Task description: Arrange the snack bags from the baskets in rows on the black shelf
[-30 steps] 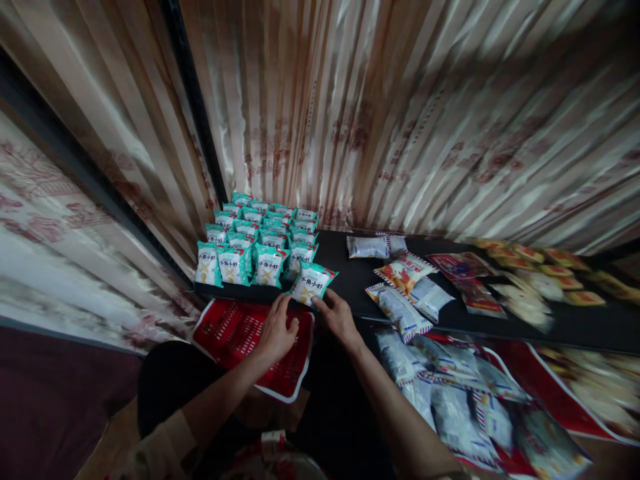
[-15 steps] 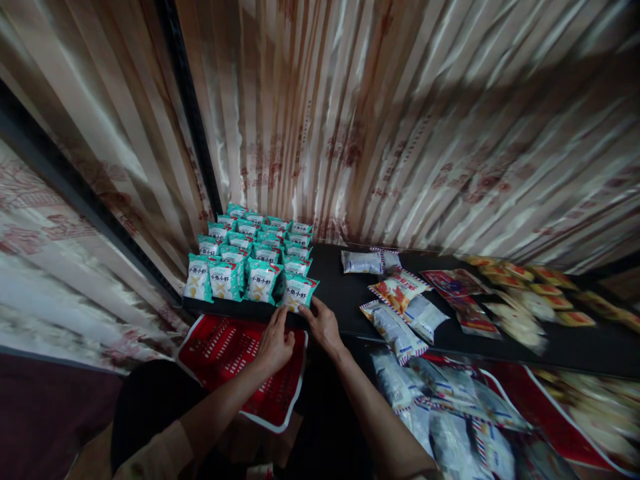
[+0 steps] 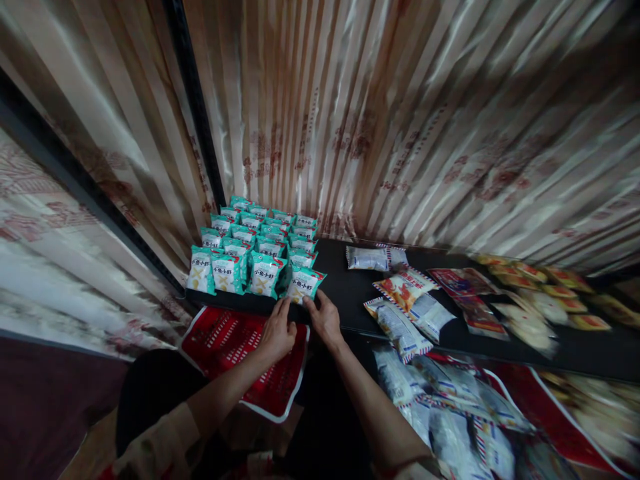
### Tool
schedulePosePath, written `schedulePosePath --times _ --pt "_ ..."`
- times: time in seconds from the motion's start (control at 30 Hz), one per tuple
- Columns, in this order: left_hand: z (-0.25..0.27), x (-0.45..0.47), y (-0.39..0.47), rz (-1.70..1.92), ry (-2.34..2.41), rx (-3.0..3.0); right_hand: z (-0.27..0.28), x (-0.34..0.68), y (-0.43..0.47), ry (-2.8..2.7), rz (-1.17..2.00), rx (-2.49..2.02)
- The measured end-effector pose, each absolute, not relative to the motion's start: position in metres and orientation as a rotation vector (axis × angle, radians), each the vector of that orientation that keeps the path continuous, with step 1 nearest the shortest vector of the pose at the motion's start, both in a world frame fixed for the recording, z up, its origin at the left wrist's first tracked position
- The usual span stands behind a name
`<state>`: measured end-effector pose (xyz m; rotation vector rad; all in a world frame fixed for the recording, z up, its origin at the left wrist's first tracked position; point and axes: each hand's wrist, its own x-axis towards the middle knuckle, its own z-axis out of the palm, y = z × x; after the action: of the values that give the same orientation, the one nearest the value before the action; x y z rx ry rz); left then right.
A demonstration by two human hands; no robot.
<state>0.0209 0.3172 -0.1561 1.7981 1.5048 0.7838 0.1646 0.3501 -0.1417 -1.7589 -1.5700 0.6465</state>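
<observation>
In the head view, a teal-and-white snack bag (image 3: 304, 285) stands at the front right of a block of like bags, leaning slightly back. My left hand (image 3: 278, 332) has its fingertips at the bag's lower left edge. My right hand (image 3: 324, 320) pinches its lower right corner, the thumb in front. Rows of matching teal bags (image 3: 266, 273) stand upright behind and to the left, on the black shelf (image 3: 340, 280). Below my left forearm lies a red basket (image 3: 210, 343) with a white rim.
Silver snack packets (image 3: 397, 327) and an orange-and-white packet (image 3: 407, 288) lie to the right on the shelf. Farther right are red packets (image 3: 463, 281) and yellow ones. More silver packets (image 3: 453, 433) fill a container below. A black post (image 3: 195, 100) and pleated curtain (image 3: 350, 133) stand behind.
The front right bag now leans a little more to the right, still between my hands. The whole view has shifted slightly.
</observation>
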Motion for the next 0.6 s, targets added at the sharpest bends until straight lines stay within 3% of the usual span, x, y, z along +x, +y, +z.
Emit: schedulePosePath --times 0.6 --pt "-0.172 0.016 0.32 0.874 1.475 1.825 -0.149 0.155 0.359 -1.668 0.611 -1.727"
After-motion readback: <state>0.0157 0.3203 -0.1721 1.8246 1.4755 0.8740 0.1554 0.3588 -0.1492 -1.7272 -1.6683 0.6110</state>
